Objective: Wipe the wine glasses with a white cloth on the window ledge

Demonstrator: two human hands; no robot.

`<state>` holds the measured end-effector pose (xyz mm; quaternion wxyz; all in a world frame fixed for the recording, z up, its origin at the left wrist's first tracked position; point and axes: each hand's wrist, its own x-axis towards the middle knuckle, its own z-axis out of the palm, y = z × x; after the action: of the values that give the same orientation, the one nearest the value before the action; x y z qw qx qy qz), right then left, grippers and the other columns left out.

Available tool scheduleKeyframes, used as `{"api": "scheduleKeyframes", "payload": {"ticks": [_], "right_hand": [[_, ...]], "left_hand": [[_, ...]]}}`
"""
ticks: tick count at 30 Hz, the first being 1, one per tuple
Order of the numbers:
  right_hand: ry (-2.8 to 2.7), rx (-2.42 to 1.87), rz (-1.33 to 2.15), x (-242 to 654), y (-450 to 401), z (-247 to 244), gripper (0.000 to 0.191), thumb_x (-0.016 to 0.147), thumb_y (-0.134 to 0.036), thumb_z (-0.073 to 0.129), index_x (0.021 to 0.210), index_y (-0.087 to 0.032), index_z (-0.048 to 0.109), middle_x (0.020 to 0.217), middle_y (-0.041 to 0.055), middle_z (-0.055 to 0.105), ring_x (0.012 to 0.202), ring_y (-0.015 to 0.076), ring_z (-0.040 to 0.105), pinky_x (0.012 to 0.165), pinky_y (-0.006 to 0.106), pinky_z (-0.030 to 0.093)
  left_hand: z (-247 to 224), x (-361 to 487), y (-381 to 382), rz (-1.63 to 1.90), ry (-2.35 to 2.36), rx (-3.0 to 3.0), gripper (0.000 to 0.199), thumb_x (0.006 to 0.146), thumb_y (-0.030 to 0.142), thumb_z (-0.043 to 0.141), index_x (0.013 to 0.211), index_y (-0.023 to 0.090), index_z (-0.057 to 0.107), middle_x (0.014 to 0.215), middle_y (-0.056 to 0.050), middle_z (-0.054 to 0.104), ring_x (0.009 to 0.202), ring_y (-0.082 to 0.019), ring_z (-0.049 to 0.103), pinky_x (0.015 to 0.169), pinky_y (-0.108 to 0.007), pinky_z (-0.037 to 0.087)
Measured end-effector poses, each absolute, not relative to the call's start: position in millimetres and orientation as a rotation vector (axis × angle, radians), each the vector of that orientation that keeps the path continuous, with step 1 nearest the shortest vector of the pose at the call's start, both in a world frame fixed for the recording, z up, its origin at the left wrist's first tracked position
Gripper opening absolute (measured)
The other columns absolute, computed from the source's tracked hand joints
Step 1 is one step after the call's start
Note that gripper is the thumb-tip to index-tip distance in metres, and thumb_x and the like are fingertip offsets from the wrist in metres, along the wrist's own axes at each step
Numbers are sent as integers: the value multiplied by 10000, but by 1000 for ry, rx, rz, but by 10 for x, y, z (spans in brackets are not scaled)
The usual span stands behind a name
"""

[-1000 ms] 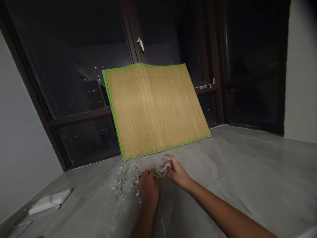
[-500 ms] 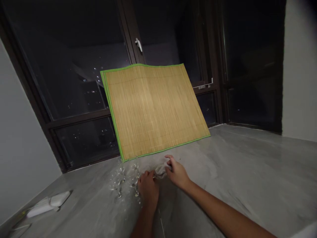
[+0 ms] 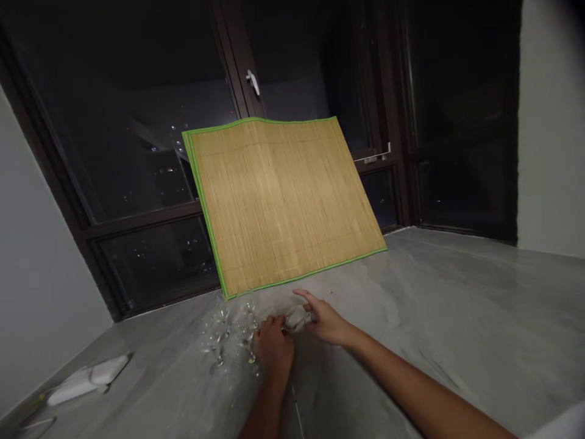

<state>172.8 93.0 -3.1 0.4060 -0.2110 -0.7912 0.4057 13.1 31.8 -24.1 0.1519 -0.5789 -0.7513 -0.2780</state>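
Between my two hands is a pale, crumpled cloth (image 3: pixel 296 318). My right hand (image 3: pixel 326 321) grips it from the right, thumb and fingers bent around it, with the index finger stretched out above. Just left of the cloth, my left hand (image 3: pixel 275 346) is closed, its fingers curled and its knuckles up. What lies inside those fingers is hidden. Right beside my left hand, several clear stemmed glasses (image 3: pixel 221 349) stand close together on the grey marbled surface (image 3: pixel 169 390).
A tan bamboo mat (image 3: pixel 287 201) with green edging leans against the dark window, behind the hands. At the lower left lies a white object (image 3: pixel 89 379) with a cord around it. A white window handle (image 3: pixel 253 83) is above the mat. Walls stand at both sides.
My right hand has shifted slightly, its index finger reaching further left over the cloth, which has turned a little. My left hand stays in nearly the same place. The glasses have not moved.
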Motion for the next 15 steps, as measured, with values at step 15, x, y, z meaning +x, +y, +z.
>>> {"api": "scheduleKeyframes", "payload": {"ticks": [15], "right_hand": [[-1898, -663, 352, 1731, 931, -10, 647, 832, -109, 459, 1455, -232, 337, 1278, 91, 590, 1249, 239, 453, 1041, 429, 393]], "left_hand": [[-239, 225, 345, -997, -2153, -1810, 395, 811, 211, 521, 1195, 169, 603, 1119, -94, 672, 1043, -227, 604, 906, -342, 384]]}}
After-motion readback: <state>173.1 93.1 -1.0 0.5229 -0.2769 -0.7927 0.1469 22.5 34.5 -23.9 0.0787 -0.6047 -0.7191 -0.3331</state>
